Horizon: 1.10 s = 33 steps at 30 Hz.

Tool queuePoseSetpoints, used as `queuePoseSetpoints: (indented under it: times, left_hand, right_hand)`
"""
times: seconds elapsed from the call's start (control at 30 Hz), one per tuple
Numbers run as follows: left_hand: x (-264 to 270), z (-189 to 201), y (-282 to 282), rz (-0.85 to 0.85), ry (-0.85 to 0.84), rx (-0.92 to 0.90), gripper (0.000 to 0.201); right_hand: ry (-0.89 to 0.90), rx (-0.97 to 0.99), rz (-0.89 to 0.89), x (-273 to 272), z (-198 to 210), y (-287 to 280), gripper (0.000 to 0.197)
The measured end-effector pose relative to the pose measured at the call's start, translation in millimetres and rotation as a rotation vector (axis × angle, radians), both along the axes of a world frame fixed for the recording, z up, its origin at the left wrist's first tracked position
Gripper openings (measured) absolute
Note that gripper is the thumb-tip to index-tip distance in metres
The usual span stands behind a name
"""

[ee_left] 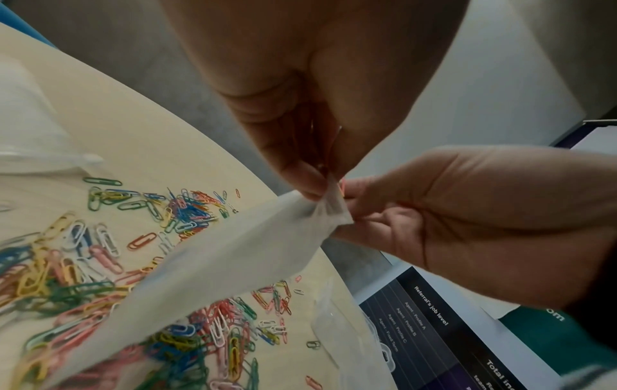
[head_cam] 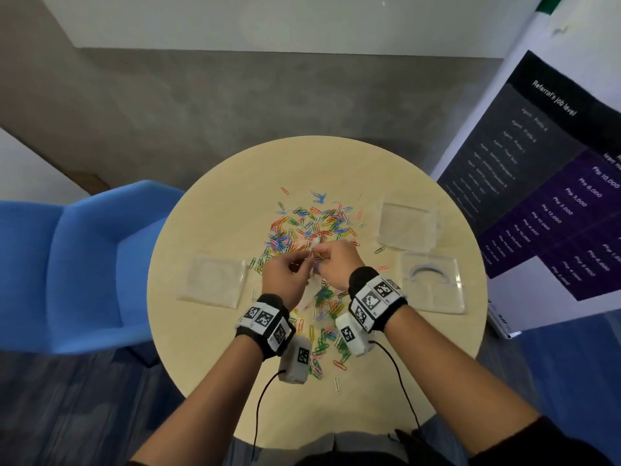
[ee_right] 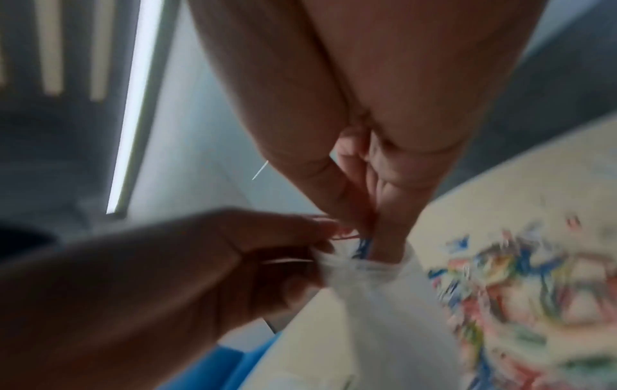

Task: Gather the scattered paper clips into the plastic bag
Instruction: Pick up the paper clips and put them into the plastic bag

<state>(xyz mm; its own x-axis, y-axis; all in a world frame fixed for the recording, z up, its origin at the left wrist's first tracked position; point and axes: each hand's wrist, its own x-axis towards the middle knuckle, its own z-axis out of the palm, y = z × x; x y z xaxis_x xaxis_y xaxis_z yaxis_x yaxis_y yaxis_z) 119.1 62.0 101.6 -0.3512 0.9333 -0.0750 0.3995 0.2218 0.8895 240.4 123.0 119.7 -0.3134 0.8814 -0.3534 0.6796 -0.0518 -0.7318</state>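
Colourful paper clips (head_cam: 312, 227) lie scattered across the middle of a round beige table (head_cam: 235, 183). Both hands meet just above the pile. My left hand (head_cam: 307, 260) pinches the mouth of a small clear plastic bag (head_cam: 311, 290), which hangs down towards me. In the left wrist view its fingertips (ee_left: 313, 182) grip the bag (ee_left: 217, 264) at its top edge. My right hand (head_cam: 321, 264) pinches a few paper clips at the bag's mouth. In the blurred right wrist view its fingertips (ee_right: 384, 237) dip into the opening of the bag (ee_right: 377, 290) with blue and red clips.
A flat plastic bag (head_cam: 213, 280) lies on the left of the table and another (head_cam: 406, 227) at the right. A clear flat case (head_cam: 433, 284) sits near the right edge. A blue chair (head_cam: 84, 264) stands at the left, a dark poster (head_cam: 554, 179) at the right.
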Motion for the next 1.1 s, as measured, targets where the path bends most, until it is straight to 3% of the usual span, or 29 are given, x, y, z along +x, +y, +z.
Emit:
queuePoseSetpoints:
  times: [0.1,0.17,0.23,0.33,0.43,0.5,0.6,0.67,0.83,1.0,1.1]
  left_hand:
    - [-0.8,1.6,2.9,-0.017,0.014,0.001,0.020]
    - [-2.3,2.1,4.6,-0.029,0.011,-0.008,0.019]
    - [-3.3,2.2,5.6,-0.041,-0.004,-0.022,0.018]
    - [-4.7,2.9,9.8,-0.034,-0.025,-0.025,0.016]
    - [-8.6,-0.2,15.5,0.008,-0.045,-0.038,0.016]
    - [-13.0,-2.7,18.9,0.029,-0.044,-0.042,0.018]
    - [-18.5,0.3,21.8,0.049,-0.062,-0.053,0.018]
    - [-23.0,0.1,23.5,0.065,-0.071,-0.054,0.017]
    - [-27.6,1.0,22.2,0.076,-0.077,-0.050,0.013]
    - [-28.4,-3.0,19.7,0.092,-0.099,-0.061,0.014]
    - [-26.6,-6.2,18.0,0.085,-0.097,-0.069,0.015]
  right_hand:
    - [-0.059,0.082,0.077,0.6,-0.2,1.1,0.028]
    - [-0.185,0.059,0.317,5.4,8.8,1.1,0.023]
    - [-0.158,-0.026,0.434,15.0,12.9,8.0,0.025]
    - [0.200,-0.174,0.245,32.4,13.8,25.8,0.030]
    - [0.317,-0.032,-0.093,52.4,-0.4,50.1,0.029]
    - [0.095,0.057,-0.230,68.2,-28.0,68.9,0.026]
    - [-0.381,-0.011,-0.100,82.9,-79.3,81.3,0.038]
    - [-0.516,-0.002,-0.006,82.0,-103.9,76.7,0.051]
    - [-0.616,0.158,0.204,63.9,-132.0,59.1,0.059]
    - [-0.681,0.169,0.383,50.7,-135.5,35.0,0.073]
    - [-0.689,0.215,0.442,52.2,-131.6,16.9,0.062]
